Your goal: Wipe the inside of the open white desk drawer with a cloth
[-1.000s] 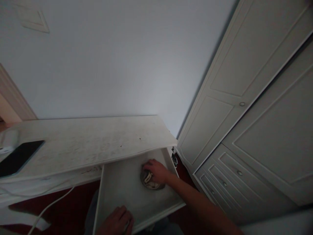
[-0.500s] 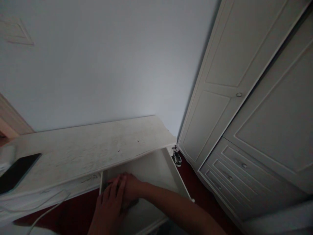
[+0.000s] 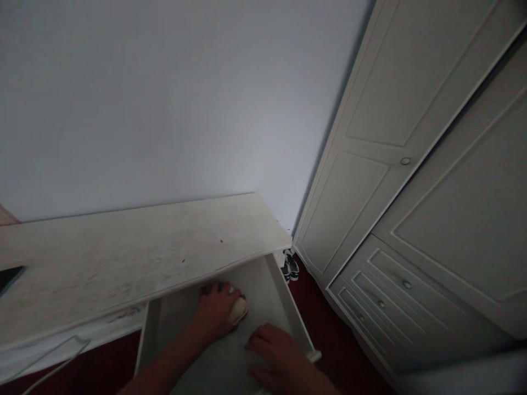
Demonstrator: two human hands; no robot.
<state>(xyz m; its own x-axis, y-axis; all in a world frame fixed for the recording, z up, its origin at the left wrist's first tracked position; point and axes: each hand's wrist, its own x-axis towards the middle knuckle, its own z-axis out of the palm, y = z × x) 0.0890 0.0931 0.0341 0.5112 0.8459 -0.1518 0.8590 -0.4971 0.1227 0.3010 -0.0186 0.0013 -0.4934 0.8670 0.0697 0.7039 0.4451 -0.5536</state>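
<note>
A white drawer [image 3: 309,329] stands pulled out beneath the desk top. Inside it, toward the back, my left hand [image 3: 214,314] is closed over a small cream and dark rolled cloth bundle [image 3: 237,310]. Part of the bundle shows beyond my fingers, and the rest is covered by the hand. My right hand [image 3: 280,354] hovers over the drawer's front right area, fingers apart and slightly bent, with nothing in it. A gap separates it from the bundle.
Above the drawer runs a worn white desk top [image 3: 135,247] with a dark flat device [image 3: 10,277] at the far left. A white cable [image 3: 61,354] hangs below it. Shoes [image 3: 292,267] rest on the red floor beside a white wardrobe [image 3: 358,192].
My hands were together at the drawer's left side. They are now apart: the left has moved right and deeper with the bundle, the right has drawn back to the right. The view shifted right.
</note>
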